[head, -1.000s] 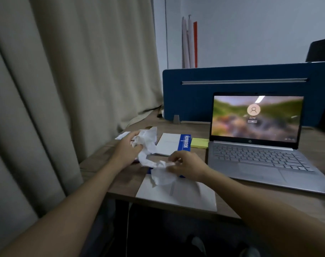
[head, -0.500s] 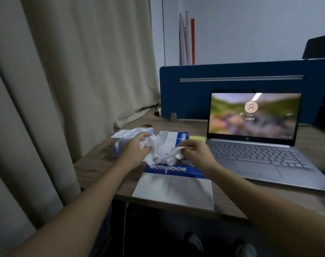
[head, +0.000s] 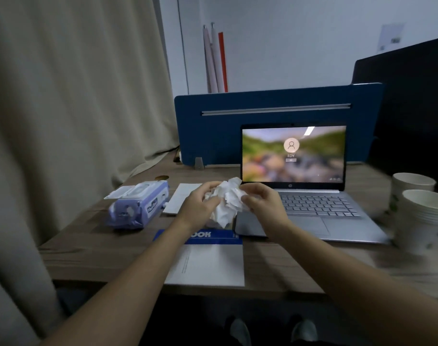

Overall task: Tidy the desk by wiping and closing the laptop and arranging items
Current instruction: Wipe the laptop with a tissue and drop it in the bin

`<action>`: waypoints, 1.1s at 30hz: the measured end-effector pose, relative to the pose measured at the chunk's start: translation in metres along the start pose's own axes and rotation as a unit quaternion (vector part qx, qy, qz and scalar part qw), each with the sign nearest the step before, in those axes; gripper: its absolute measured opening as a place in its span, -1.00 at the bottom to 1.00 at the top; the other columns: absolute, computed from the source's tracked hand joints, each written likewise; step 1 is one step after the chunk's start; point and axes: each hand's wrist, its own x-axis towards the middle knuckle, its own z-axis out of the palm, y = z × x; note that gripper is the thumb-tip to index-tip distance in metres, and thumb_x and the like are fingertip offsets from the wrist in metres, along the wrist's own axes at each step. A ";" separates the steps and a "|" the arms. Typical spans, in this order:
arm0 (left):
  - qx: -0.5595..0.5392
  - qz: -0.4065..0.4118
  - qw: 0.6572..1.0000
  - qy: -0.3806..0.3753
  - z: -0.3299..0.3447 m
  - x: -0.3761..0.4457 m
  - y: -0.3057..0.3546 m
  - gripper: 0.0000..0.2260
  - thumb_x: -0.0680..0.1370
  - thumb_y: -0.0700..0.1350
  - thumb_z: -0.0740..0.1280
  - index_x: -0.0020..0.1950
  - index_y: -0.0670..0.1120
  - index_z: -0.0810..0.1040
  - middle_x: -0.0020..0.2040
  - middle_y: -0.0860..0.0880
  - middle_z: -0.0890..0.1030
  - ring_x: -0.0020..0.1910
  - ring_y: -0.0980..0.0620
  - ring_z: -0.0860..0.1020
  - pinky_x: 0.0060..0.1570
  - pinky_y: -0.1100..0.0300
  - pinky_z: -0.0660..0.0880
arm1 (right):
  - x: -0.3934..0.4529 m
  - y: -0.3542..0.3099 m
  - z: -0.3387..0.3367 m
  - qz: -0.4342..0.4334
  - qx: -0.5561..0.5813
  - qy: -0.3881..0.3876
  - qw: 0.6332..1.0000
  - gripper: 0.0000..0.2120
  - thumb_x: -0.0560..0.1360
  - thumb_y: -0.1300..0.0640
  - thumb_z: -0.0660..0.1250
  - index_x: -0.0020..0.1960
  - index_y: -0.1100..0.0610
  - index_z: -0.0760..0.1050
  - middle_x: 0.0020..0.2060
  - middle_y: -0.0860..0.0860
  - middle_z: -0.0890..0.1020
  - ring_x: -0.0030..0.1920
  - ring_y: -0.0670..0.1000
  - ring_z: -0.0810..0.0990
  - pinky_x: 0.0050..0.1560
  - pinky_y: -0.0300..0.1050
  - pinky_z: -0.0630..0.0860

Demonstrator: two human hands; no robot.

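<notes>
A crumpled wet wipe (head: pixel 226 199) is held between both hands, left hand (head: pixel 200 208) and right hand (head: pixel 261 204); the open laptop (head: pixel 305 191) is seen ahead and rightward, nearer the right hand.

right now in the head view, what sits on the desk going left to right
wet wipes pack → crumpled wipe held in both hands → laptop → paper cups
</notes>
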 end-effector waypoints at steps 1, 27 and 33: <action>-0.018 0.000 1.000 -0.010 0.007 0.001 0.003 -0.75 0.47 -0.03 0.29 0.07 0.29 0.53 0.05 0.20 0.62 0.06 0.16 0.57 0.03 0.16 0.53 | 0.001 0.000 -0.006 -0.001 0.001 0.016 1.000 -0.80 0.48 0.33 0.39 -0.01 0.07 0.61 -0.07 0.03 0.65 -0.06 0.00 0.59 -0.05 -0.13 0.51; -0.146 0.131 0.955 -0.222 0.242 -0.035 0.086 -0.45 0.58 0.14 0.05 0.54 -0.03 0.26 0.49 -0.03 0.38 0.46 0.07 0.34 0.45 -0.04 0.26 | -0.114 -0.013 -0.197 0.004 0.035 0.228 0.973 -0.84 0.54 0.19 0.37 -0.18 0.01 0.63 -0.26 -0.04 0.67 -0.20 -0.06 0.65 -0.08 0.02 0.63; -0.198 0.149 0.919 -0.305 0.312 -0.081 0.130 -0.43 0.53 0.08 0.06 0.53 -0.04 0.28 0.49 0.00 0.38 0.48 0.13 0.29 0.48 0.01 0.21 | -0.185 -0.021 -0.268 -0.006 0.035 0.302 0.953 -0.85 0.55 0.24 0.34 -0.17 0.09 0.59 -0.28 0.01 0.64 -0.24 -0.04 0.63 -0.25 -0.14 0.59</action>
